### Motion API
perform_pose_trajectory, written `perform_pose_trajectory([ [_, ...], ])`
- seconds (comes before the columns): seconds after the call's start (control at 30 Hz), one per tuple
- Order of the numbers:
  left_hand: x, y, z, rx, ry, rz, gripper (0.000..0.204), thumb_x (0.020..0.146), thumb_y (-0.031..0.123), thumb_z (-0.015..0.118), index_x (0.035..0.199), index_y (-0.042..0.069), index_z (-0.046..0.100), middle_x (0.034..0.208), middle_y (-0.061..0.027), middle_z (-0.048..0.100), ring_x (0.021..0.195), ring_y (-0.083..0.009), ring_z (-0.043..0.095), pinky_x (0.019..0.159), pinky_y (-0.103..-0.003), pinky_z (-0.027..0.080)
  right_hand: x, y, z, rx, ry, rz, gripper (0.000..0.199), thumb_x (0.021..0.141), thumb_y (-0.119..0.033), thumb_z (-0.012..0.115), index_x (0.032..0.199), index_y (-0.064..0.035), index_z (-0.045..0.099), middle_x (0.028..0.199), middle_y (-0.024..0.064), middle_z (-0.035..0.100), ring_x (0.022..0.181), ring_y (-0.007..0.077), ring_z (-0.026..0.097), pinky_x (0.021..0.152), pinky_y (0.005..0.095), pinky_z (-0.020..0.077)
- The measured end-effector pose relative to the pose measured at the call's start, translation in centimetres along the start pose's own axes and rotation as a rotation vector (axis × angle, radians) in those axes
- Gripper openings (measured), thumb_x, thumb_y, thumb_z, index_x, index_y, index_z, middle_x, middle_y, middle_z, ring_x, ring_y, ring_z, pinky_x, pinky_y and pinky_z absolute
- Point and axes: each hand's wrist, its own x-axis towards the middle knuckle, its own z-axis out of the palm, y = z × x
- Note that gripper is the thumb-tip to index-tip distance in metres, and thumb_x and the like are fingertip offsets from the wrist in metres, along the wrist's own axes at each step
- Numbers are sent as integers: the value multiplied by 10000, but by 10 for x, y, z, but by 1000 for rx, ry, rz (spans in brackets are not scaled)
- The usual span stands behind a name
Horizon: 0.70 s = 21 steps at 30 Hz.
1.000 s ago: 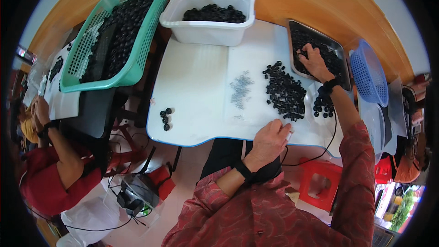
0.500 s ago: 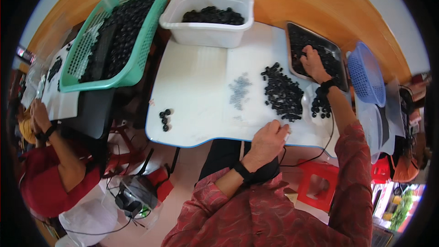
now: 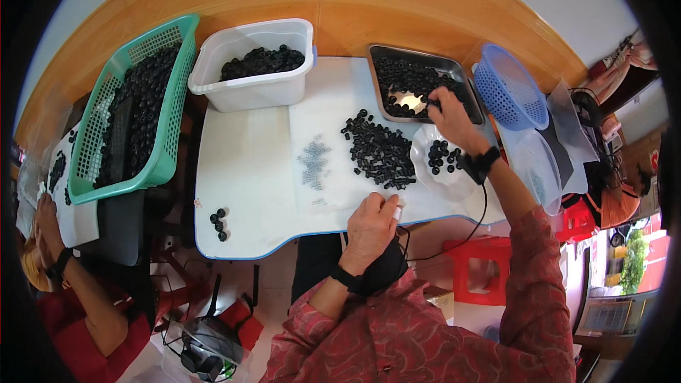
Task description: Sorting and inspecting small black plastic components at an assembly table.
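My right hand (image 3: 454, 119) is over the near right edge of a metal tray (image 3: 477, 116), its fingers pinched on a small black piece (image 3: 432, 103). Black round parts (image 3: 408, 75) fill much of the tray, and its shiny bottom shows at the near side. At the table's front edge rests my left hand (image 3: 373, 230), fingers closed around a small white object (image 3: 399, 208), mostly hidden. Just beyond it lies a pile of short black cylindrical parts (image 3: 383, 149). A white plate (image 3: 454, 183) with several black round parts (image 3: 443, 156) sits beneath my right wrist.
Small silvery pieces (image 3: 313, 162) lie left of the pile. Several black rounds (image 3: 220, 225) sit at the table's left. Behind stand a white tub (image 3: 248, 92) and a green basket (image 3: 170, 149) of black parts; right, a blue basket (image 3: 512, 92). A co-worker's hands (image 3: 48, 230) are far left.
The head view has shifted. My right hand has drawn back from the tray's middle to its near edge, a black piece in its fingers. My left hand stays at the table edge.
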Motion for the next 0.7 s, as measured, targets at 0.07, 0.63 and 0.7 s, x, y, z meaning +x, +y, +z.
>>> perform_pose_trajectory([
  [0.07, 0, 1, 0, 6, 7, 2, 336, 717, 68, 733, 1048, 96, 682, 848, -52, 531, 753, -231, 601, 614, -352, 510, -29, -5, -4, 16, -40, -3, 206, 860, -75, 547, 1042, 7, 497, 967, 245, 562, 936, 414, 553, 825, 462, 448],
  [0.63, -3, 3, 0, 46, -26, 22, 369, 709, 52, 689, 1075, 100, 671, 878, -67, 505, 808, -248, 588, 668, -372, 513, -93, -4, -19, -49, -2, 36, 209, 898, -159, 593, 1037, -34, 688, 928, 234, 607, 831, 392, 617, 748, 450, 511],
  [0.7, -3, 3, 0, 55, -31, 27, 366, 708, 51, 689, 1070, 101, 674, 876, -66, 506, 806, -247, 589, 665, -370, 512, -97, -5, -26, -3, 37, 70, 204, 896, -139, 592, 1026, -18, 693, 908, 221, 632, 826, 381, 620, 764, 433, 509],
])
